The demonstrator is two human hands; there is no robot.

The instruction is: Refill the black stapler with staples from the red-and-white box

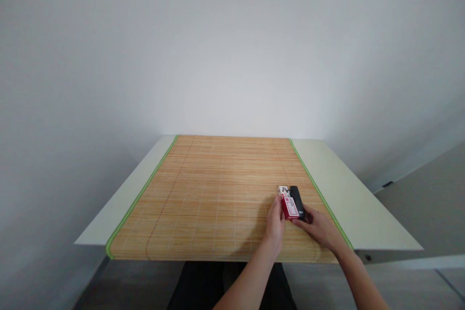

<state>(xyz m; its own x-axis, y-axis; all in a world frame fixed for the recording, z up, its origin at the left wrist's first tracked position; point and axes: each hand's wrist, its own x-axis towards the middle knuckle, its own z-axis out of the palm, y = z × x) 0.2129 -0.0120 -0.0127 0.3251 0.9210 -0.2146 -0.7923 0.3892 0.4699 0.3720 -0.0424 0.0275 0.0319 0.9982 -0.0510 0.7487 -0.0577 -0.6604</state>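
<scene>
Toward the right side of the bamboo mat (218, 193), a small red-and-white box (290, 208), a small white box with dark and red print (283, 191) and a black stapler (297, 199) sit close together. My left hand (275, 220) presses along the left side of the boxes, its fingers partly hidden by them. From the right, my right hand (317, 225) curls round the near end of the stapler, with a fingertip at the red-and-white box's near edge. The stapler lies right beside the boxes, pointing away from me.
The green-edged mat covers the middle of a white table (341, 189), whose bare strips show at left and right. A pale wall (232, 58) rises behind the far edge. Below the near edge are my dark-clothed legs (196, 286) and a grey floor.
</scene>
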